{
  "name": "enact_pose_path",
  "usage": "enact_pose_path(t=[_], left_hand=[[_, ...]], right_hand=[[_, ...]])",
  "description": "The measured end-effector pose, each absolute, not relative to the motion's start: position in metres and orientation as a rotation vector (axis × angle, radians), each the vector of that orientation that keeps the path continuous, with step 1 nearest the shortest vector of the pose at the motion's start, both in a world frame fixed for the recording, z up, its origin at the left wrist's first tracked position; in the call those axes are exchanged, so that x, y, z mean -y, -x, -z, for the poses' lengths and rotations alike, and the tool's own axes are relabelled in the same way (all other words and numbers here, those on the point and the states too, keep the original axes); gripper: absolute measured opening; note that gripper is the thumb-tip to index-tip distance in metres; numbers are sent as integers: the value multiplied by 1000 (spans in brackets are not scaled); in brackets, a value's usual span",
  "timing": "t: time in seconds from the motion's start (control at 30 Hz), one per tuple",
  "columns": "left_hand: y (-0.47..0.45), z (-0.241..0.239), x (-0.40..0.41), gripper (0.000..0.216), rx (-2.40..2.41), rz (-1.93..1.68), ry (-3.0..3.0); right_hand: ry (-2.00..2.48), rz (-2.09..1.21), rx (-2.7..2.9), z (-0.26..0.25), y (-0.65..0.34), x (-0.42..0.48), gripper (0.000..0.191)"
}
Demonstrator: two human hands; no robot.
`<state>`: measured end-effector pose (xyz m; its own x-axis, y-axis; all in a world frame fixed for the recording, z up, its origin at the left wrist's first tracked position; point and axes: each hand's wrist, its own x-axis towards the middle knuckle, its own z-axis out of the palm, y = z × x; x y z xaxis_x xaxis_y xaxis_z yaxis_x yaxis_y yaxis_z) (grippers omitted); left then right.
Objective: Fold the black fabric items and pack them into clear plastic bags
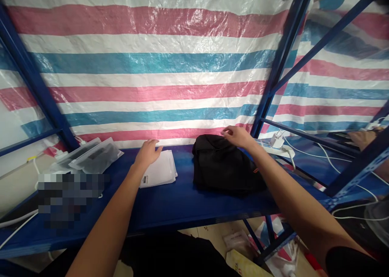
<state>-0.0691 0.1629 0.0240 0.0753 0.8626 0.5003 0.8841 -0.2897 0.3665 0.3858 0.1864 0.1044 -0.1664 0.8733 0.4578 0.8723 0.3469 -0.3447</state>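
My left hand (148,152) rests at the left side of a stack of white sheets or flat packets (161,169), its thumb apart from its fingers. Some small dark print shows at the stack's lower left corner. To the right lies a black folded cloth item (221,163) with a small orange mark near its right side. Over its far edge is my right hand (238,136), fingers loosely bent and pointing left, with nothing visible in them. Whether its fingertips touch the fabric I cannot tell.
Clear zip pouches (97,157) lie at the left of the blue shelf (182,206), beside a blurred-out patch. A white power strip (275,147) with plugs and cables is at the right. Blue posts (278,54) frame the striped sheet (158,62). Another person's hand (363,139) appears far right.
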Motion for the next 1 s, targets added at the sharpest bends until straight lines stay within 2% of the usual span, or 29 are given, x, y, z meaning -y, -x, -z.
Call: enact_pose_path(t=[0.1,0.2,0.3,0.43,0.57,0.63,0.73,0.77,0.93,1.0], left_hand=[[100,-7,-155,65,2031,817,2282],[103,7,-148,77,2200,627,2364],[92,14,-145,83,2266,498,2400],[81,20,-146,79,2260,474,2375],[78,21,-145,80,2244,502,2333],[77,20,-144,79,2215,500,2300],[74,17,-140,76,2163,502,2262],[73,16,-140,75,2156,502,2253],[77,16,-142,68,2162,549,2224],[82,16,-144,66,2178,612,2199]], right_hand=[[1052,-238,2360,-102,-307,-168,34],[791,-420,2628,-78,-236,-150,39],[631,-317,2678,-46,-192,-140,53],[593,-172,2713,-15,-177,-136,48],[572,-224,2710,-9,-186,-137,50],[578,-274,2723,-11,-192,-137,59],[595,-361,2791,-13,-199,-137,91],[597,-396,2801,-13,-201,-137,96],[599,-459,2743,-10,-200,-139,79],[608,-438,2736,-10,-199,-138,78]])
